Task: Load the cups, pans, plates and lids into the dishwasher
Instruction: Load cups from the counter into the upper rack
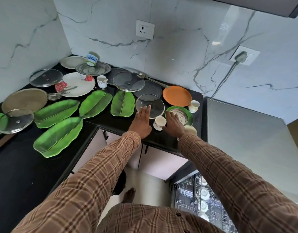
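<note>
A black L-shaped counter met white marble-patterned wall tiles. Two white wall sockets were set in the tiles: one above the counter, another further right with a grey plug and its cable hanging down. A long metal ladle lay by the back wall. Pale cabinet doors stood below the counter.

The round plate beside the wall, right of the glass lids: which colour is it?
Orange plate, plain; head view.
</note>
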Demonstrator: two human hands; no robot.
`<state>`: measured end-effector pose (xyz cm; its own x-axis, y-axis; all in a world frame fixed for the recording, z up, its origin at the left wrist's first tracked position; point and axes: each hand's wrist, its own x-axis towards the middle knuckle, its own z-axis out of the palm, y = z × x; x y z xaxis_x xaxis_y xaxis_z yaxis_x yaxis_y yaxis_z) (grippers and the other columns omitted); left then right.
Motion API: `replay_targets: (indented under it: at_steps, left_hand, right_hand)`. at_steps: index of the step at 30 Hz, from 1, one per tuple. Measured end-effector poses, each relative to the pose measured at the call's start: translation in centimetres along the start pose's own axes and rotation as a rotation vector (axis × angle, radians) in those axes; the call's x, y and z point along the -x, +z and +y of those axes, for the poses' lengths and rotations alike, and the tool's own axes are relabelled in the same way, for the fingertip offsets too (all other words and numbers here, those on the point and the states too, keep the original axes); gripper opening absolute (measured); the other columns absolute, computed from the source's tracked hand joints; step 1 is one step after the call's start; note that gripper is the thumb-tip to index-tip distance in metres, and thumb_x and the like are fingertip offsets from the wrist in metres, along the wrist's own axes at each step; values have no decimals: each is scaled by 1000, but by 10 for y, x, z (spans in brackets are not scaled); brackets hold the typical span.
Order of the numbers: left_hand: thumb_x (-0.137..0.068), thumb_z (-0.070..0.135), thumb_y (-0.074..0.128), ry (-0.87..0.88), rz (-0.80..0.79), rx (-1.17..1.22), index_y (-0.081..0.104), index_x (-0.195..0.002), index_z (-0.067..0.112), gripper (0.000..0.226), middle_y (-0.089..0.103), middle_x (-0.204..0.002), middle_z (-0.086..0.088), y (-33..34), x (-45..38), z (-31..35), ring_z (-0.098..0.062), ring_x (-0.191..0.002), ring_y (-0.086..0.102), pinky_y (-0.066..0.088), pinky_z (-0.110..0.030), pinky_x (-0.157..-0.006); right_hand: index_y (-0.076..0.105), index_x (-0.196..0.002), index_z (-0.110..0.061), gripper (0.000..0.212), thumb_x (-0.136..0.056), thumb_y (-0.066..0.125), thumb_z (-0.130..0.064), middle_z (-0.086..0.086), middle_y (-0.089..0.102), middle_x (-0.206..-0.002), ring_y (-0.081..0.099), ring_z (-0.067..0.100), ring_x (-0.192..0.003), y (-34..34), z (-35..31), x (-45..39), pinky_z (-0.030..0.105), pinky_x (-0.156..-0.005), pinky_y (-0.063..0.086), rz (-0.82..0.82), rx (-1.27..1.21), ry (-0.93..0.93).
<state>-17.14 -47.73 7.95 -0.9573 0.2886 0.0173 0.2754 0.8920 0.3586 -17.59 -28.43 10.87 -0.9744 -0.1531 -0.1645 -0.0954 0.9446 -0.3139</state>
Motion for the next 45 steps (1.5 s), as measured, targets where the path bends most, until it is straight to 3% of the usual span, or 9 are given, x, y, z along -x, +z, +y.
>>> replay_targets:
  at_steps: [14, 19, 23, 27, 31, 33, 37, 39, 45]
  left_hand:
    - [-91, 15, 59, 120, -35, 101, 1, -163, 8, 93, 15, -168, -15, 31, -47, -33, -28, -157, 13, 25, -41, -126]
    - [-100, 23, 53, 196, -10, 121, 9, -163, 8, 78, 26, -164, -16, 35, -46, -28, -28, -154, 22, 28, -41, -125]
    - [-109, 28, 41, 207, 39, 182, 22, -160, 5, 60, 36, -158, -18, 35, -47, -11, -31, -148, 34, 39, -43, -118]
    - [-108, 43, 36, 31, 88, 327, 42, -149, 12, 52, 53, -145, -12, 24, -51, 23, -31, -128, 55, 48, -45, -101]
    - [-102, 65, 35, -58, -35, 428, 67, -109, 13, 61, 72, -110, -14, 13, -59, 77, -36, -105, 67, 50, -43, -88]
    - [-99, 67, 39, 1, -44, 437, 69, -100, 14, 61, 73, -102, -15, 12, -56, 107, -37, -98, 67, 50, -42, -84]
    - [-91, 65, 56, 233, 7, 429, 62, -114, 21, 50, 71, -111, -5, 19, -31, 175, -28, -100, 67, 53, -41, -86]
    - [-90, 59, 65, 337, -5, 429, 56, -120, 24, 47, 68, -114, -1, 30, -14, 212, -25, -100, 67, 52, -38, -84]
    - [-83, 51, 70, 625, -202, 421, 45, -135, 26, 63, 58, -126, 0, 77, 45, 305, -20, -107, 61, 52, -32, -89]
  right_hand:
    - [44, -129, -10, 68, -78, 81, -34, 12, 45, -131, 45, 36, -121, 49, -14, -57, 47, -93, 48, 34, 56, 152]
    - [44, -126, -11, 68, -75, 83, -34, 15, 49, -122, 48, 35, -114, 51, -12, -51, 46, -90, 46, 90, -102, 170]
    - [43, -113, -14, 52, -79, 73, -39, 5, 48, -110, 49, 23, -96, 45, -9, -32, 40, -82, 46, 228, -263, 83]
    - [39, -107, -16, 56, -75, 77, -41, 1, 43, -105, 44, 16, -89, 24, -4, -3, 28, -73, 37, 340, -392, 34]
    - [35, -109, -15, 65, -74, 82, -41, 5, 44, -109, 52, 24, -94, 0, 17, 39, 39, -73, 49, 486, -412, 52]
    - [34, -116, -14, 69, -75, 80, -45, 7, 45, -115, 57, 27, -99, -12, 28, 62, 45, -78, 55, 545, -425, 83]
    - [35, -121, -18, 63, -78, 77, -35, 15, 52, -116, 61, 35, -98, -26, 65, 120, 49, -81, 57, 670, -353, 138]
    - [40, -128, -19, 72, -71, 73, -49, 7, 53, -123, 61, 30, -104, -30, 90, 155, 43, -82, 56, 690, -396, 277]
    - [51, -123, -17, 58, -76, 78, -35, 6, 64, -107, 56, 28, -94, -4, 169, 263, 46, -77, 54, 703, -326, 571]
